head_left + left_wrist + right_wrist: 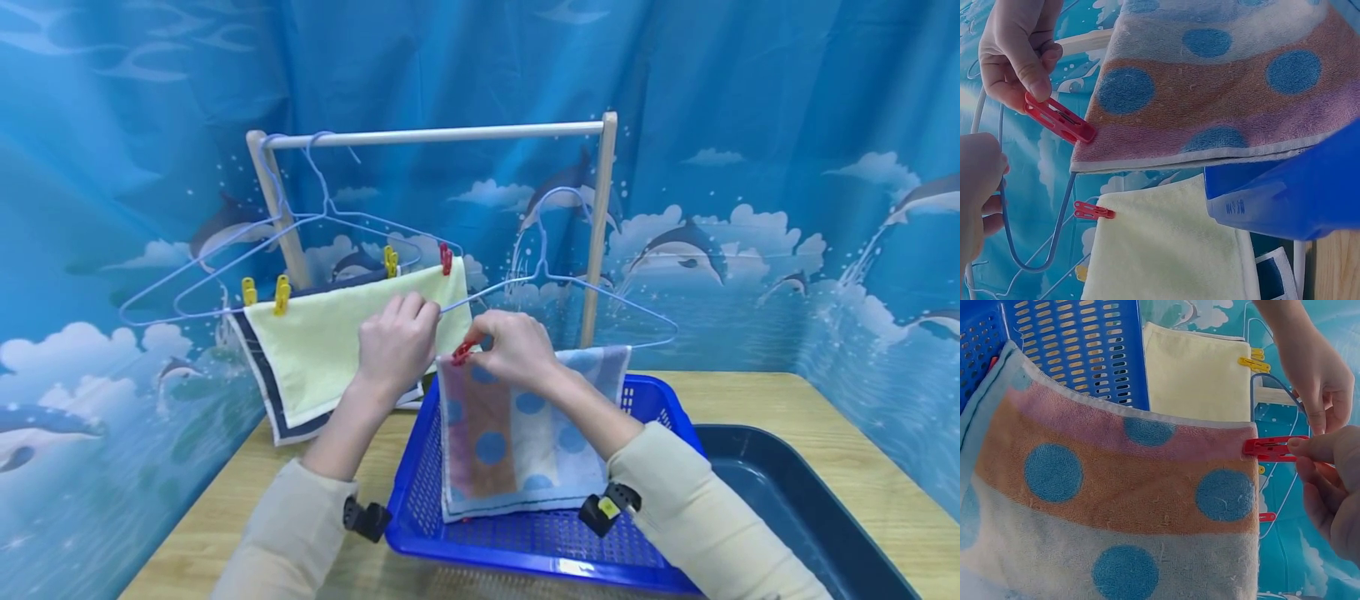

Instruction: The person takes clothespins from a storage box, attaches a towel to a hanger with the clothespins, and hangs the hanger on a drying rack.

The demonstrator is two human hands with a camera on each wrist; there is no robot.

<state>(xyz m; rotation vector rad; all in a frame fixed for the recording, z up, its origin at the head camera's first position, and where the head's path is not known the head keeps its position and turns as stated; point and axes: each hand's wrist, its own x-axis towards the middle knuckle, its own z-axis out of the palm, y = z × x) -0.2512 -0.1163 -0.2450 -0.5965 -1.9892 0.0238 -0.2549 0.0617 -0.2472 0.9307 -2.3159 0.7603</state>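
Note:
In the head view, my left hand point(397, 342) grips the left end of a light-blue wire hanger point(542, 250). A striped towel with blue dots point(491, 450) hangs along this hanger's lower bar, above a blue basket. My right hand point(513, 346) pinches a red clothespin point(462, 353) at the towel's upper left corner. Seen closer in the right wrist view, thumb and fingers squeeze the outer end of the clothespin point(1266, 449), whose other end sits over the towel's edge point(1241, 487). My right forearm hides part of the towel's upper edge.
A rack point(435, 135) behind carries two hangers with a pale yellow towel point(322, 358) and a dark towel point(262, 375), held by yellow clothespins point(282, 295) and a red one point(446, 259). The blue basket point(540, 562) stands on the table beside a dark tray point(780, 475).

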